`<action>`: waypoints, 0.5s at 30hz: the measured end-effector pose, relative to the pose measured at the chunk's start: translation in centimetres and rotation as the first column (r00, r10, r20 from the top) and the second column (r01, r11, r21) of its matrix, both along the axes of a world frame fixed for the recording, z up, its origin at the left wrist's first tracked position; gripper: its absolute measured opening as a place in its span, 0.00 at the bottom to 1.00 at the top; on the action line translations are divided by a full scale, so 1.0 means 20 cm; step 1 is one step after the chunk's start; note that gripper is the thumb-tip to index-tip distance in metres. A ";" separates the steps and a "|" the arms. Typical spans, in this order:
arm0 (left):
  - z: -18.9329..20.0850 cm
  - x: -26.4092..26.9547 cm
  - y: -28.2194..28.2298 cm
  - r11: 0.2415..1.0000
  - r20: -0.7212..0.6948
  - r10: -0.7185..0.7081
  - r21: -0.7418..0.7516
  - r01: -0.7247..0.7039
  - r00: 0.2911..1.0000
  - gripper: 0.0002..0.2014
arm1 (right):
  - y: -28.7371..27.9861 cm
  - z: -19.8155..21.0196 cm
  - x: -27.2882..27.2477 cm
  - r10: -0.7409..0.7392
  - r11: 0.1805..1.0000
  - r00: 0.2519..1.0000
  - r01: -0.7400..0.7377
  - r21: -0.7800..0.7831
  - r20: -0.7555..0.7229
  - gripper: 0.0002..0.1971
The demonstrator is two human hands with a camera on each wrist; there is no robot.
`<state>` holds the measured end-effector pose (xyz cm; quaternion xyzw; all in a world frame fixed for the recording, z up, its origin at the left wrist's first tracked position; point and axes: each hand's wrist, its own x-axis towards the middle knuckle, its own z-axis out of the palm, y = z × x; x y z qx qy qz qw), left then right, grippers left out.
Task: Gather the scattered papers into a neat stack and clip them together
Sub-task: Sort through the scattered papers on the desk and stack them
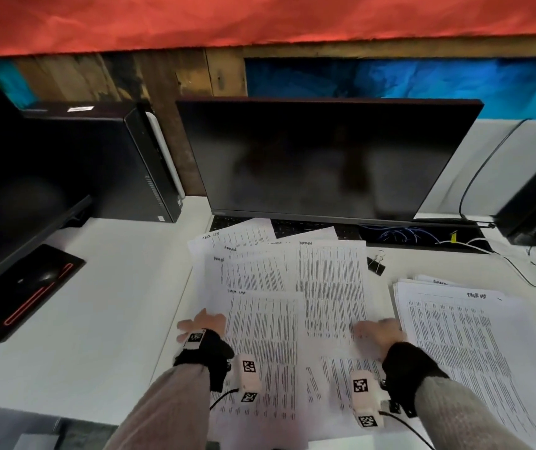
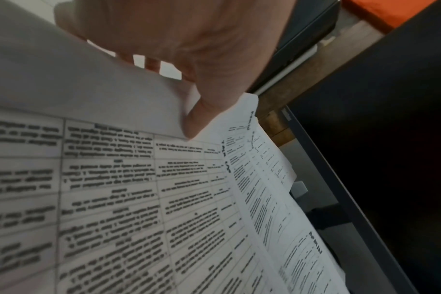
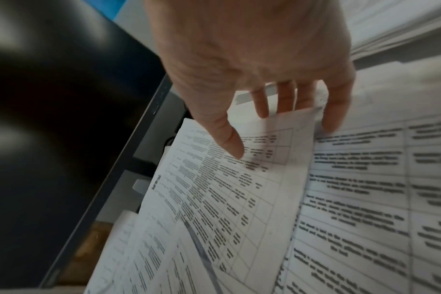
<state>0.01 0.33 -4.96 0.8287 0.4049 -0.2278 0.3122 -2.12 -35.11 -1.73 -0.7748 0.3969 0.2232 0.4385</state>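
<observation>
The papers [image 1: 279,287] lie fanned between my 2 hands, long axis near to far. My left hand [image 1: 203,324] pinches the left edge; my right hand [image 1: 378,332] rests spread on the right. 1 clip [image 1: 376,264] lies far right, nearer my right. Roughly 6 loose sheets; 1 stack [image 1: 455,326] right.

Fanned printed papers [image 1: 292,287], binder clip [image 1: 376,264] seemingly apart

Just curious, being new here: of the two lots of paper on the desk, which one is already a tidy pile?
The pile on the right, beside the right hand: its sheets lie squared on one another. The sheets in front of the monitor are fanned out, overlapping at angles.
</observation>
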 end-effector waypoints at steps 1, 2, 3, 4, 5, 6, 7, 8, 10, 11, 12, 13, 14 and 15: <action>-0.09 0.03 0.02 0.999 -0.013 -0.033 -0.025 0.033 0.999 0.35 | 0.03 0.03 0.01 0.046 0.995 0.999 -0.045 -0.093 0.015 0.44; -0.16 0.06 0.02 0.998 -0.025 -0.051 -0.028 0.050 0.998 0.34 | 0.05 0.04 0.03 0.102 0.981 0.994 -0.097 -0.169 0.022 0.43; -0.17 0.07 0.01 0.999 -0.032 -0.035 -0.011 0.035 0.999 0.32 | 0.08 0.05 0.05 0.151 0.967 0.988 -0.143 -0.212 0.018 0.42; -0.10 0.05 -0.02 1.000 -0.028 -0.019 0.001 0.019 0.999 0.29 | 0.11 0.06 0.06 0.191 0.955 0.982 -0.185 -0.231 0.004 0.41; 0.01 0.01 -0.06 1.000 -0.008 -0.004 0.007 0.004 1.000 0.26 | 0.12 0.05 0.07 0.207 0.953 0.978 -0.204 -0.224 -0.011 0.40; 0.07 -0.01 -0.09 1.000 0.023 -0.001 0.015 0.001 1.000 0.24 | 0.14 0.04 0.09 0.203 0.957 0.979 -0.202 -0.207 -0.016 0.39; 0.10 -0.02 -0.10 1.000 0.040 0.013 0.024 -0.014 0.999 0.23 | 0.15 0.05 0.09 0.194 0.962 0.981 -0.193 -0.191 -0.015 0.38; 0.13 -0.04 -0.13 0.998 0.088 0.047 0.028 -0.050 0.995 0.22 | 0.16 0.04 0.09 0.196 0.963 0.980 -0.196 -0.186 -0.018 0.36; 0.15 -0.05 -0.16 0.989 0.209 0.136 0.025 -0.145 0.968 0.22 | 0.17 0.04 0.09 0.187 0.964 0.982 -0.185 -0.191 -0.007 0.32; 0.17 -0.05 -0.17 0.985 0.257 0.157 0.033 -0.171 0.954 0.23 | 0.17 0.04 0.09 0.168 0.970 0.986 -0.163 -0.180 0.013 0.31; 0.19 -0.05 -0.19 0.983 0.294 0.157 0.047 -0.179 0.943 0.22 | 0.18 0.04 0.08 0.144 0.979 0.989 -0.136 -0.153 0.042 0.29; 0.21 -0.05 -0.20 0.983 0.331 0.150 0.050 -0.176 0.931 0.22 | 0.18 0.04 0.08 0.112 0.989 0.991 -0.104 -0.102 0.079 0.28; 0.22 -0.05 -0.22 0.986 0.359 0.136 0.039 -0.161 0.923 0.21 | 0.18 0.03 0.08 0.089 0.995 0.989 -0.084 -0.053 0.116 0.28; 0.22 -0.05 -0.22 0.991 0.387 0.119 0.013 -0.134 0.914 0.21 | 0.18 0.03 0.08 0.084 0.996 0.985 -0.082 -0.021 0.154 0.27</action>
